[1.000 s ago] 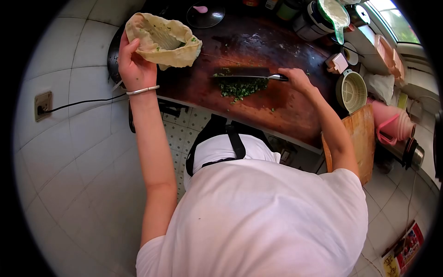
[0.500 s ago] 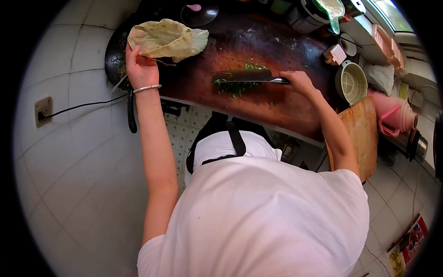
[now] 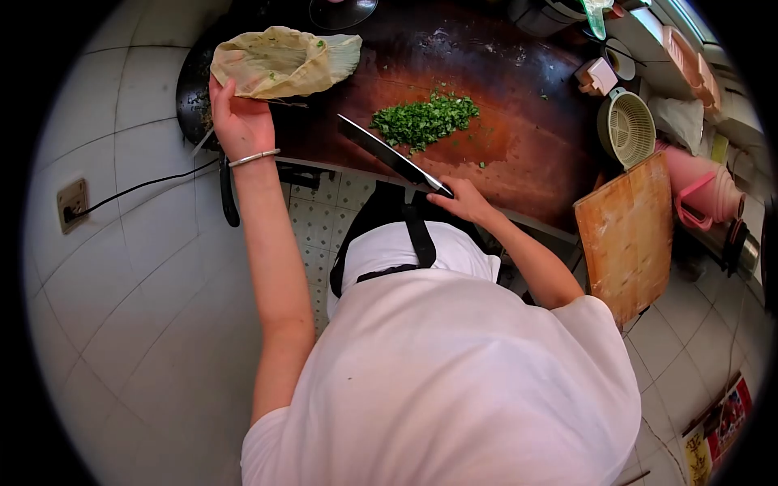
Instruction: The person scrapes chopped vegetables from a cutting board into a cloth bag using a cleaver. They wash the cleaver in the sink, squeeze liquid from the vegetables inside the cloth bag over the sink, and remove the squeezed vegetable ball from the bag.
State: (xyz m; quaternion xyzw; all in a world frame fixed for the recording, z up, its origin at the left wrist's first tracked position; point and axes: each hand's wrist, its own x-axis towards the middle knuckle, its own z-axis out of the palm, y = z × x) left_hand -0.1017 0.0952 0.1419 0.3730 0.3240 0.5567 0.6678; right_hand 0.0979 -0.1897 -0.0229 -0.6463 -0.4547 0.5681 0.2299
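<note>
My left hand (image 3: 241, 121), a metal bangle at its wrist, grips the near edge of a crumpled pale-yellow bag (image 3: 284, 63) at the upper left. The bag gapes upward like a bowl, with green bits on its inside; I cannot make out its material. My right hand (image 3: 462, 201) is closed round the black handle of a kitchen knife (image 3: 385, 152). The blade points up and left, near the front edge of the dark wooden worktop. Just beyond the blade, a pile of finely chopped greens (image 3: 425, 120) lies on the wood (image 3: 519, 154).
A black wok (image 3: 191, 101) stands behind the left hand, its handle jutting toward me. At the right are a green strainer basket (image 3: 628, 130), an upright wooden board (image 3: 628, 239) and a pink flask (image 3: 703, 190). A glass lid (image 3: 344, 14) lies at the back.
My right hand has brought the knife off the greens, toward me and left, turning the blade diagonally. The chopped greens now show as a fuller heap. My left hand keeps holding the bag.
</note>
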